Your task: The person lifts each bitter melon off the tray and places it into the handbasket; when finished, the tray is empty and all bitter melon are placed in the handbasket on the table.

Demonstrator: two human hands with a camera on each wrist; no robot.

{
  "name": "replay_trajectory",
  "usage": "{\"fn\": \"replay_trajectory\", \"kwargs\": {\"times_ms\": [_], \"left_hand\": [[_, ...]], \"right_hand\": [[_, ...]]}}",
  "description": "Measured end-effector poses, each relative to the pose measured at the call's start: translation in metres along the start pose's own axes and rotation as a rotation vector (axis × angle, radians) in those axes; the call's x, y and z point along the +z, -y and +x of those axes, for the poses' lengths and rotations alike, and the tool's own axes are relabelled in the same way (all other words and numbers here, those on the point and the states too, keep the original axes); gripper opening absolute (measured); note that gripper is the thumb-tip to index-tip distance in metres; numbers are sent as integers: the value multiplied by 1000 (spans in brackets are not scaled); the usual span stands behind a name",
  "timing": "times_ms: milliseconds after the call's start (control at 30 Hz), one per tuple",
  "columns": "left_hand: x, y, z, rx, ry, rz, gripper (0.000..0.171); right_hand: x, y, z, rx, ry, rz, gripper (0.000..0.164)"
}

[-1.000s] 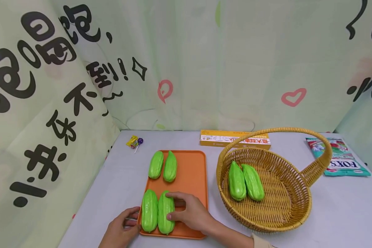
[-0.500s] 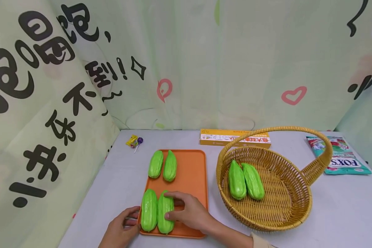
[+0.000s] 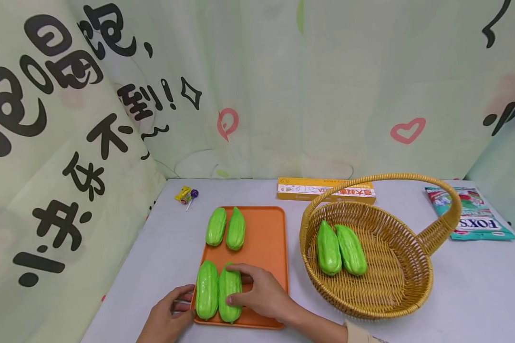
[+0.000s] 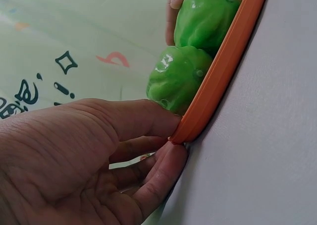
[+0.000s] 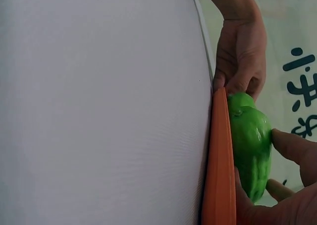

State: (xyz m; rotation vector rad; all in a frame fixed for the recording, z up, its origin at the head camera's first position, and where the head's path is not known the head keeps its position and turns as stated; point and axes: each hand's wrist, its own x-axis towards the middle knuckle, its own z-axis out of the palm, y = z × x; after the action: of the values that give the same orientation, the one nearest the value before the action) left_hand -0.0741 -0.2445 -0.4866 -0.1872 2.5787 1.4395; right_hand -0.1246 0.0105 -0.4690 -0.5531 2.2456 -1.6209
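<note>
My left hand (image 3: 165, 317) pinches the left rim of an orange tray (image 3: 263, 267); in the left wrist view the thumb lies over the rim (image 4: 220, 81) and fingers sit beneath it. My right hand (image 3: 263, 293) holds a glossy, ridged green papaya (image 3: 229, 300) at the tray's near left, thumb and fingers along its right side and far end. Against it on the left lies another green papaya (image 3: 207, 290). Two smaller ones, a left papaya (image 3: 216, 227) and a right papaya (image 3: 236, 229), rest at the tray's far left. The right wrist view shows the gripped papaya (image 5: 250, 136) beside the tray wall.
Right of the tray stands a wicker basket (image 3: 395, 297) with a high handle, holding two papayas (image 3: 339, 252). Behind it lie a yellow box (image 3: 300, 189) and a teal FOX'S bag (image 3: 476, 221). Small candies (image 3: 186, 195) lie at the back left. Printed curtains (image 3: 326, 95) enclose the table.
The right thumb has slid slightly left over the papaya. Otherwise both hands, the tray and the papayas stay in place; the head view shifts a little.
</note>
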Motion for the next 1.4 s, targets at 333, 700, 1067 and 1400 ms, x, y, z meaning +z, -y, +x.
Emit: {"fn": "replay_trajectory", "kwargs": {"times_ms": [333,700,1067,1400], "left_hand": [[0,-1,0,0,9,-3,55],[1,-2,0,10,17,-17,54],[1,-3,1,6,15,-9,55],[1,-3,0,-29,2,8,54]], "right_hand": [[2,2,0,30,4,89,62],[-4,3,-10,37,4,155,61],[-53,37,-54,10,41,208,61],[-137,58,-112,-32,-45,204,65]]}}
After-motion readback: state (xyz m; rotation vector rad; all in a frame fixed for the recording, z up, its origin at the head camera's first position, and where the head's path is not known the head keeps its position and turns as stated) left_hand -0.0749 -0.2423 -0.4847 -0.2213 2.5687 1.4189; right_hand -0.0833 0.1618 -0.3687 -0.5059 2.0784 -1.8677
